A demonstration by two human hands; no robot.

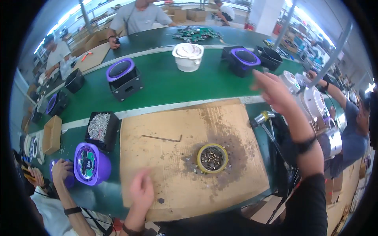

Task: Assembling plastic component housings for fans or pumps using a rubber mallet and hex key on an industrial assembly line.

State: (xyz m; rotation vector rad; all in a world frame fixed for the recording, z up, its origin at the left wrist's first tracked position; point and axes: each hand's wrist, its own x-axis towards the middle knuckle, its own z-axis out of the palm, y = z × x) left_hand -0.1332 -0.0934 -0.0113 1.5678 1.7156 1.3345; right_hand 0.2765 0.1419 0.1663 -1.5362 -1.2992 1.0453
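My right hand [272, 91] is stretched out over the right side of the green conveyor belt, just below a black unit with a purple ring [243, 59]. Its blurred fingers reach out with a gap between them, and no object shows in them. Low over the left part of a stained cardboard sheet [157, 118] hovers my left hand [142, 191], too smeared to make out its fingers. A small dark disc [161, 200] lies beside it. Farther up the cardboard are an L-shaped hex key [162, 138] and a yellow-rimmed round dish [201, 166] of small metal parts.
A black bin of silvery screws [99, 126] and a purple housing with a circuit board [93, 163] stand left of the cardboard. A co-worker's hand [63, 170] touches another purple part. On the belt are a white container [188, 57] and a black-purple unit [123, 78]. An electric screwdriver [262, 118] lies right.
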